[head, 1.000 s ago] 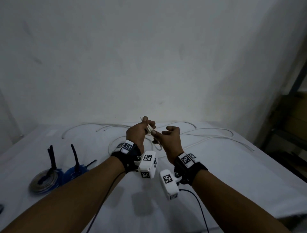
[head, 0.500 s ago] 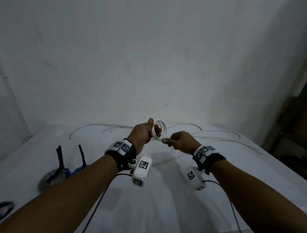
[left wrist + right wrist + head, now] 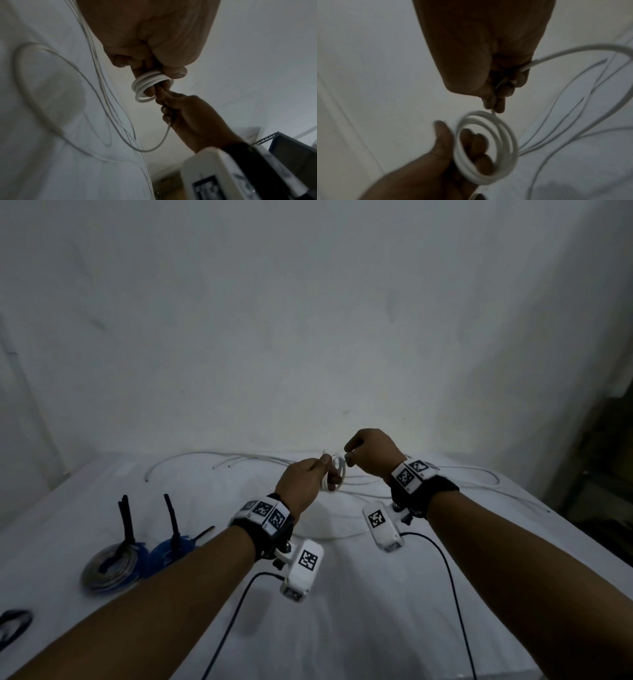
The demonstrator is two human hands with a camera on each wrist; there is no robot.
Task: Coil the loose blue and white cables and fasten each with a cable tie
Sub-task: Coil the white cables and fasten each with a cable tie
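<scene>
A small coil of white cable [image 3: 337,475] [image 3: 148,84] [image 3: 489,147] is held above the table. My left hand [image 3: 308,481] grips it, thumb outside and fingers through the loops. Just to its right, my right hand [image 3: 371,453] pinches the free run of the same white cable [image 3: 539,60] where it feeds onto the coil. The rest of the white cable [image 3: 445,474] trails loose over the back of the table. A coiled blue cable [image 3: 171,549] with a black tie [image 3: 171,518] standing up lies at the left.
A grey coil [image 3: 109,568] with its own black tie sits beside the blue one. A dark object [image 3: 13,621] lies at the left edge. White cloth covers the table [image 3: 342,611]. Dark shelving [image 3: 609,474] stands to the right; a white wall is behind.
My right hand rose from below the coil to beside its top, carrying the cable round. The left hand kept hold of the coil, which shows more loops than a second ago.
</scene>
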